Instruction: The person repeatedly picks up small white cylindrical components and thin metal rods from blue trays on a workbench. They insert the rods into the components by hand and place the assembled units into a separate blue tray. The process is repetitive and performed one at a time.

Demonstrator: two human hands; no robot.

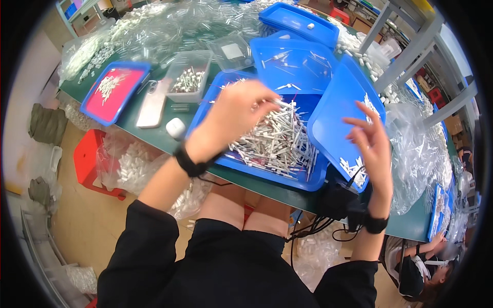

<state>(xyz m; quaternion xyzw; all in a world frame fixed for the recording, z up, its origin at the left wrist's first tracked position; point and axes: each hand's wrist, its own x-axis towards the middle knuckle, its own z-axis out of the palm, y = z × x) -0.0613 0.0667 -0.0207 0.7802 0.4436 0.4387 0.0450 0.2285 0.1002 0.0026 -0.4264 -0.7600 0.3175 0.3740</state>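
Note:
My left hand [239,109] is over the blue tray [231,163], thumb and fingers pinched together; what they hold, if anything, is too blurred to make out. Heaped in this tray are many thin white sticks [280,138] with reddish and metallic ends. To the right, my right hand [374,154] hovers above a tilted blue tray [328,120], its fingers apart and slightly smeared by motion. White pieces [353,169] lie at that tray's near end and along its right side. Behind the heap, another blue tray [287,54] carries a few scattered sticks.
Left of the trays are a clear box of sticks [189,81], a phone [153,105], a white earphone case [175,128] and a pink-lined blue tray [105,113]. A black device [336,199] with cables sits at the table edge. Clear tubes [195,25] pile behind; another person [423,267] works lower right.

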